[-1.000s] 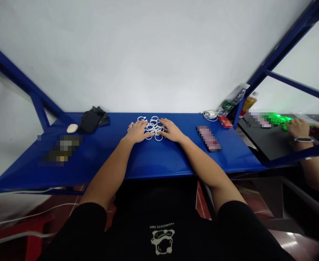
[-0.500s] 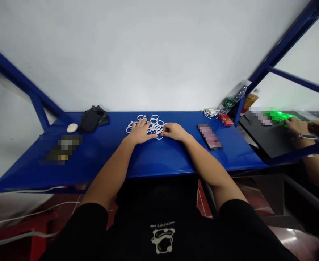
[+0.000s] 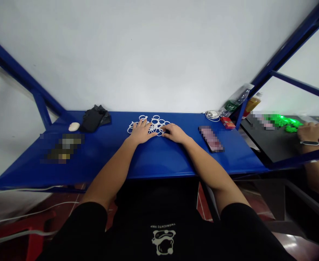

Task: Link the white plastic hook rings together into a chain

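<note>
A loose heap of white rings (image 3: 157,125) lies on the blue table (image 3: 162,159), toward the wall. My left hand (image 3: 142,133) rests on the left part of the heap, palm down with its fingers spread, and covers some of the rings. At the heap's right edge, my right hand (image 3: 175,133) has its fingers bent but apart, the tips touching the rings. No ring is seen lifted in either hand.
To the left are a black pouch (image 3: 93,119), a pale rounded object (image 3: 74,126) and a blurred-out item (image 3: 64,148). On the right lie a phone (image 3: 211,138), a coiled white cable (image 3: 212,115), a red box (image 3: 227,123) and a bottle (image 3: 236,100). A co-worker's hands (image 3: 311,132) work beside green lit material (image 3: 285,122).
My right hand's fingers have spread from a closer pinch, and more rings show beside it. The left hand stays on the heap. The view has shifted slightly. The co-worker's hands have moved right.
</note>
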`<state>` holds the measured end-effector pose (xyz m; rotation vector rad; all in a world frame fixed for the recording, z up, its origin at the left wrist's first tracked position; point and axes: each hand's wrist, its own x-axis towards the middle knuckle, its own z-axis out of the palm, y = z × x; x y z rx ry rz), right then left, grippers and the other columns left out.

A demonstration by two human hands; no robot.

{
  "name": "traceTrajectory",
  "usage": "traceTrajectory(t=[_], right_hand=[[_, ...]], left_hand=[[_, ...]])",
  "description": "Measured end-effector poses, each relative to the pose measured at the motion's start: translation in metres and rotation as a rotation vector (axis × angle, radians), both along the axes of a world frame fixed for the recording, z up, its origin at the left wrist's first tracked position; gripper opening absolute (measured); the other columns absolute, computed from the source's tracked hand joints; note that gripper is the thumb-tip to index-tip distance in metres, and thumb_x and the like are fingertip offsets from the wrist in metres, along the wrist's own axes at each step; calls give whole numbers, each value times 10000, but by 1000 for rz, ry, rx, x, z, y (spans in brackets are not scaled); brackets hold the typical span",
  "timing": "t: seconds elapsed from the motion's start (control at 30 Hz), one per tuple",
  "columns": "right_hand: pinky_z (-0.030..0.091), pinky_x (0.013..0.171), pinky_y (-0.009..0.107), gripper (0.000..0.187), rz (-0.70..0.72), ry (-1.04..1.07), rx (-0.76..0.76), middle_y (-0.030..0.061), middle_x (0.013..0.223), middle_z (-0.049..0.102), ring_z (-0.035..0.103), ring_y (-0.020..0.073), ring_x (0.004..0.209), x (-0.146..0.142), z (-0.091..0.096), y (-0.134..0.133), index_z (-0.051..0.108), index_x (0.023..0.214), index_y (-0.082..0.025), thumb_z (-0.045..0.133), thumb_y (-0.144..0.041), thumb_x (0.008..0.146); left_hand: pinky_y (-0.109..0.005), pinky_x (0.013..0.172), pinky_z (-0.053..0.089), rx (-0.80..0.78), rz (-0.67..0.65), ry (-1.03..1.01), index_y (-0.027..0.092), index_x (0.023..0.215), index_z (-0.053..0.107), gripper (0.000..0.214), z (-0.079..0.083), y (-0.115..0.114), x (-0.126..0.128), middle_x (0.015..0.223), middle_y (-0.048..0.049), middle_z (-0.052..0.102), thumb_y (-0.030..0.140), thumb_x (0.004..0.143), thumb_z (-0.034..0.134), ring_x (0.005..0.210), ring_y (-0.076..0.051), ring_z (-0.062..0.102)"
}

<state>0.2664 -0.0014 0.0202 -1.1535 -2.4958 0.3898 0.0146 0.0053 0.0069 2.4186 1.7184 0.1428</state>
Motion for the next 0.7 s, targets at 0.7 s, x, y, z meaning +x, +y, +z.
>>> traceTrajectory(t=[0.7], right_hand=[[495, 978, 378, 254, -164, 116, 67, 109, 1075, 759, 668, 250, 1016, -2, 3, -1, 740, 1183, -169, 584, -297, 1028]], left_hand=[[-623, 1320, 162, 267, 154, -186, 235, 1520, 604, 618, 3, 9, 3, 1707, -137, 422, 620, 1053, 481, 1613, -386, 293]])
